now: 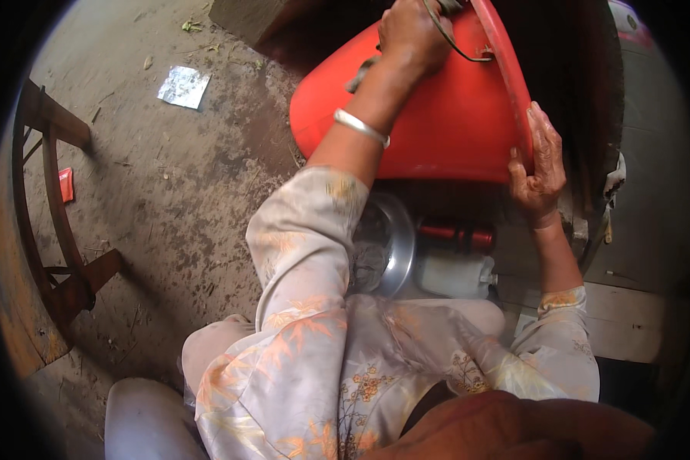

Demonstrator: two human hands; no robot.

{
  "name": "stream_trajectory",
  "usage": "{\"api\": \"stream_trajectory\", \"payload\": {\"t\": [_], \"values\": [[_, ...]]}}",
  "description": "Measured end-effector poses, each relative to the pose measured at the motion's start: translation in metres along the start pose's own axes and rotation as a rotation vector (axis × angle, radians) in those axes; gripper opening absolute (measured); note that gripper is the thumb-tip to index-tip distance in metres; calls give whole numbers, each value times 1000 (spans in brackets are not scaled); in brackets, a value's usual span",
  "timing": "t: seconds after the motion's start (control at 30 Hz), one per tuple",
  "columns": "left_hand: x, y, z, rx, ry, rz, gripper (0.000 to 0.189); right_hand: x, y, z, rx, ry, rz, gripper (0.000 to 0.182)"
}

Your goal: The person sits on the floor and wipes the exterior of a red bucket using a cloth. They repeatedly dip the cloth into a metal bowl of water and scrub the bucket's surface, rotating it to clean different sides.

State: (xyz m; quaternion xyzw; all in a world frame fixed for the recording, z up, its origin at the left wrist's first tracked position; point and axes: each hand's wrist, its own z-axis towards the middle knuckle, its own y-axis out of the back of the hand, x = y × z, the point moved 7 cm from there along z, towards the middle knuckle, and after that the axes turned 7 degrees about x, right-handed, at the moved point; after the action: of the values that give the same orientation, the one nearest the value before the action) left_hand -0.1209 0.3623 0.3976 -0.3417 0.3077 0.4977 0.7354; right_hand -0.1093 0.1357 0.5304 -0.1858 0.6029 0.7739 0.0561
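Observation:
A red plastic bucket (437,115) lies tilted on its side in front of me, its rim turned to the right. My left hand (417,37) presses on the bucket's outer wall, fingers curled around a greyish cloth (361,75) that shows at both sides of the hand. The bucket's thin wire handle (457,49) runs close by those fingers. With the thumb on the outer side, my right hand (540,167) grips the rim at its lower right. Below the bucket, a round metal basin (402,247) is partly hidden by my left sleeve.
Beside the basin are a red cylindrical object (460,234) and a translucent plastic container (457,275). A wooden chair or stool (57,201) stands at left on the dirt floor (172,230). A silvery sheet (185,87) and a red packet (65,184) lie there too.

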Motion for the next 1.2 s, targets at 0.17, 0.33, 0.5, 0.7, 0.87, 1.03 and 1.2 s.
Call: {"api": "stream_trajectory", "payload": {"t": [0.17, 0.33, 0.5, 0.7, 0.87, 1.03, 1.2], "values": [[-62, 12, -63, -261, -170, -133, 7, 1, -2, -1, 0, 14, -24, 68], [-40, 14, -45, -36, -181, -57, 6, -3, -4, -6, -9, 21, 3, 70], [-33, 32, -36, -171, -225, -217, 18, 3, -3, -3, -3, 8, 24, 67], [133, 24, -142, -246, 375, -9, 28, 3, -5, -9, 0, -11, 4, 60], [204, 38, -249, -281, 812, 277, 30, 7, -4, -5, -10, 1, -42, 56], [96, 35, -239, -233, 562, 399, 27, 0, -9, -11, -25, -7, -37, 53], [34, 50, -156, -72, 324, -21, 28, 3, -5, -14, -35, -9, -62, 51]]}}
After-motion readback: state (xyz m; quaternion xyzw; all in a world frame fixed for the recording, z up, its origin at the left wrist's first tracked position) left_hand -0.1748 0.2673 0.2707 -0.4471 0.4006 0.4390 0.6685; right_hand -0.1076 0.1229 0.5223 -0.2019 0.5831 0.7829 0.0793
